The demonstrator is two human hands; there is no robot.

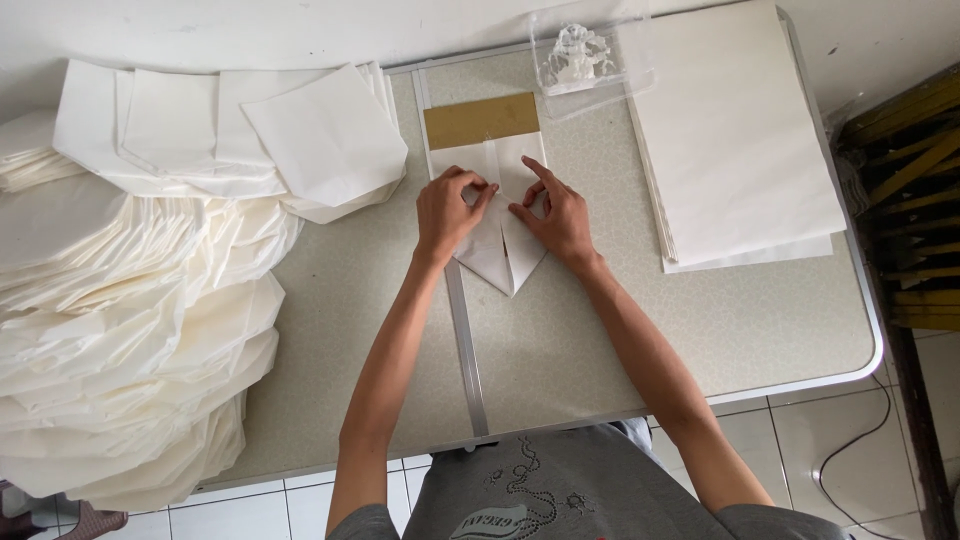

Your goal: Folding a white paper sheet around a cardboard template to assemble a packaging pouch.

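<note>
A white sheet of paper (505,255), folded to a point toward me, lies in the middle of the speckled table (560,340). Its far end rests on a brown cardboard piece (482,120). My left hand (448,212) presses the folded paper's left flap with fingers bent. My right hand (556,218) presses the right flap, index finger stretched along the fold. Both hands touch the paper and sit close together.
A flat stack of white sheets (735,140) lies at the right. A clear plastic tray (590,55) stands at the back. Heaps of folded white paper pieces (140,290) cover the left side. A metal strip (465,340) runs down the table's middle.
</note>
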